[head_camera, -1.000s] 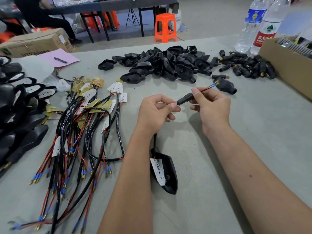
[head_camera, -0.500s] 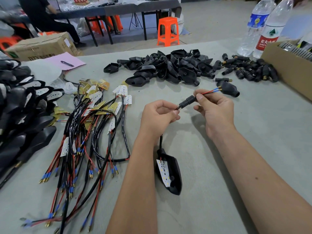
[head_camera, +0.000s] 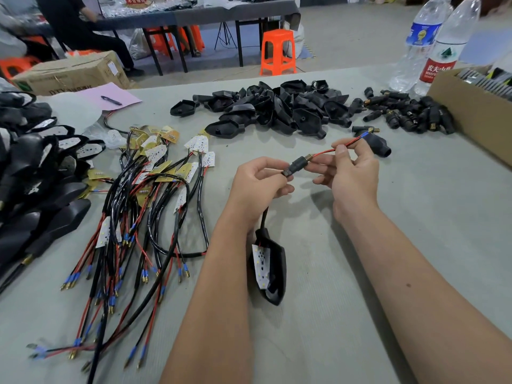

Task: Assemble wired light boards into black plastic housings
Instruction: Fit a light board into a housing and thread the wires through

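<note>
Beyond both hands, heaped black housings [head_camera: 277, 106]

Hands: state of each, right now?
Left hand: pinches the black connector sleeve.
Right hand: pinches the red wire.
</note>
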A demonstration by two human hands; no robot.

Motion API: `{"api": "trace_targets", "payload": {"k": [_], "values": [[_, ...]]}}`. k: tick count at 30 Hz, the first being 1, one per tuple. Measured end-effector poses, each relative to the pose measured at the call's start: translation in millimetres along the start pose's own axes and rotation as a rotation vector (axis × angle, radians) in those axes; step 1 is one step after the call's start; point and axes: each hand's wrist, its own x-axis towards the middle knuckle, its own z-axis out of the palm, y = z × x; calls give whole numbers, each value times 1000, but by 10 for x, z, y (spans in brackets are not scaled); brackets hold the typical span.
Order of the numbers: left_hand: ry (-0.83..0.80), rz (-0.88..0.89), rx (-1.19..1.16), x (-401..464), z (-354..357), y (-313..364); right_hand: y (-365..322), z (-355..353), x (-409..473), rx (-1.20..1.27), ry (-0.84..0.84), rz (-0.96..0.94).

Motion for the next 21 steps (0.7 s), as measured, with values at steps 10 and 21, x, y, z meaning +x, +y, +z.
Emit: {"api": "trace_targets", "payload": {"k": [10,21], "values": [[7,26,41,-25,28,3,-2,-7,-14,-32,-35,-8],[-64,-32,1,-16,-16,58,29,-10,59,137,196,12]]}}
